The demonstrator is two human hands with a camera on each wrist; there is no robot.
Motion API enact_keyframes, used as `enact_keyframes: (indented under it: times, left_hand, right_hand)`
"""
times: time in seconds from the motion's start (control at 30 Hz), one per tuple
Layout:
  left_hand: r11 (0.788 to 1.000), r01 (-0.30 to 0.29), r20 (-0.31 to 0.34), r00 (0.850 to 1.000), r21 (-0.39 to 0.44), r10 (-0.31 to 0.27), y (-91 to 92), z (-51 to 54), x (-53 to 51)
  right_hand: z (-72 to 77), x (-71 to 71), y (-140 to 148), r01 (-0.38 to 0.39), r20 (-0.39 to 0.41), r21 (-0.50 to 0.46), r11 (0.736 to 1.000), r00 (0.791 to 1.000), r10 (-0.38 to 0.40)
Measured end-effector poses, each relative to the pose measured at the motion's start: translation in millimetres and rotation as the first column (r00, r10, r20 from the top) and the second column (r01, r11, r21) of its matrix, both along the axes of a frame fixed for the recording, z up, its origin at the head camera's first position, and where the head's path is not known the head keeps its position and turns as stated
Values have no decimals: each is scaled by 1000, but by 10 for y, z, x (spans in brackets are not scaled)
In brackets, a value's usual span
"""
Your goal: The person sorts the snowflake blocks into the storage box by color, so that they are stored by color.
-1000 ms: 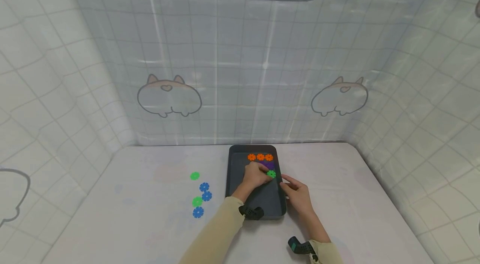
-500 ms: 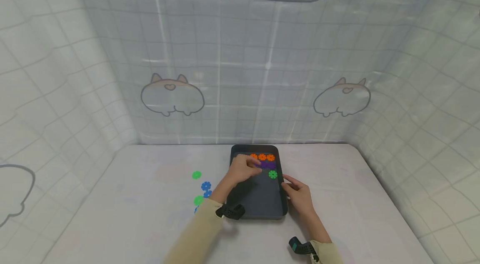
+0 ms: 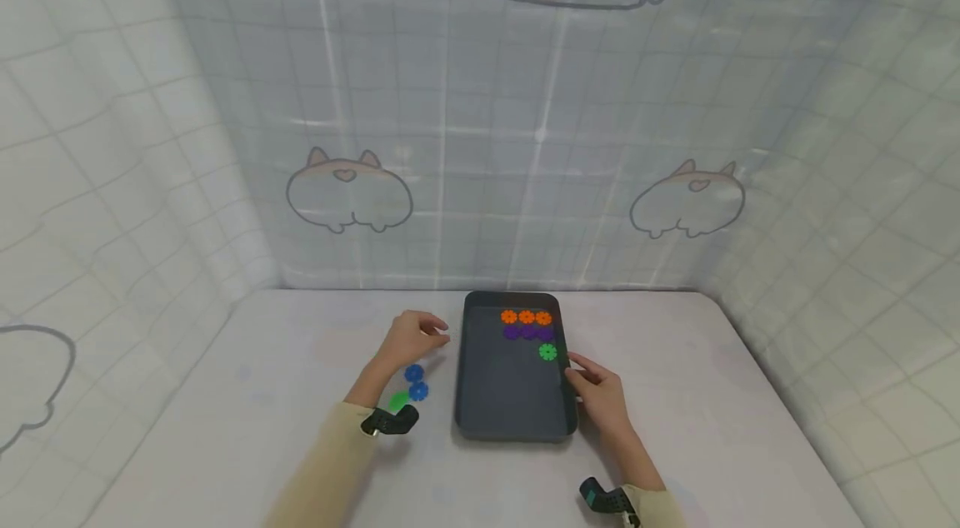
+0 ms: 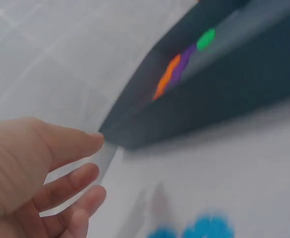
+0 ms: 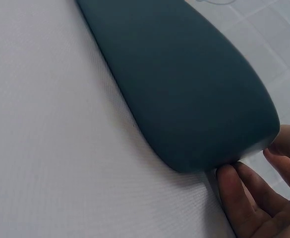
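Note:
My left hand [image 3: 407, 341] is over the table left of the dark tray [image 3: 510, 403], its thumb and fingers apart and nothing visible between them. Just below it lie blue flower discs [image 3: 418, 391] and a green disc [image 3: 399, 401], partly covered by my wrist. In the left wrist view the hand [image 4: 35, 168] shows spread, relaxed fingers. Inside the tray are three orange discs [image 3: 527, 317], a purple row [image 3: 528, 333] and one green disc [image 3: 547, 352]. My right hand [image 3: 603, 403] touches the tray's right side; in the right wrist view its fingertips [image 5: 230, 179] rest against the outer wall.
A white cloth covers the table [image 3: 225, 428]. Behind it and on both sides hang pale, grid-patterned curtains [image 3: 495, 136] with cartoon animal drawings. Black bands with small devices are on the left wrist [image 3: 390, 420] and the right wrist [image 3: 606, 499].
My left hand has left the green disc in the tray and moved left, out over the loose discs. My right hand stays at the tray's side. The view has shifted slightly.

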State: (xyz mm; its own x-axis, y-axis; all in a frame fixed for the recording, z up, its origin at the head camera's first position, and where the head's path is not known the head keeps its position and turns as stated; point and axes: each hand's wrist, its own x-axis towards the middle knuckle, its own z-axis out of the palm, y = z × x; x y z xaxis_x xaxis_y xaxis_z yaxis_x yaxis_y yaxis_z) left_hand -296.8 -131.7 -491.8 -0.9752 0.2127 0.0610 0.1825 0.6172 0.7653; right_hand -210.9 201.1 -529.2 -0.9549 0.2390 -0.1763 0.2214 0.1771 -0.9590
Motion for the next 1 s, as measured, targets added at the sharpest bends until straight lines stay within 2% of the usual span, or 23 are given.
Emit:
enact_keyframes:
  times: [0.23,0.43,0.67,0.8,1.0]
  left_hand:
    - [998,-10,28,1000,-59,11,-482,-105,43]
    - [994,-44,27,999,-98,47,-753,-217,76]
    - [991,-47,53,997,-124,54,-880,-273,117]
    - [989,-62,66,995,-131,71,-890,-289,141]
    - [988,-78,69,994,-133,88,-882,-324,122]
  right_hand:
    - [20,-8,6,-3,11,6,1000,1000,3]
    - [16,-7,14,-1,10,10,1000,1000,1]
    - [-4,-6,14,-1,8,8,1000,1000,1]
    - [-7,-2,9,-1,6,4,1000,1000,1]
    - [6,3,2,2,-1,4,1000,1000,-2]
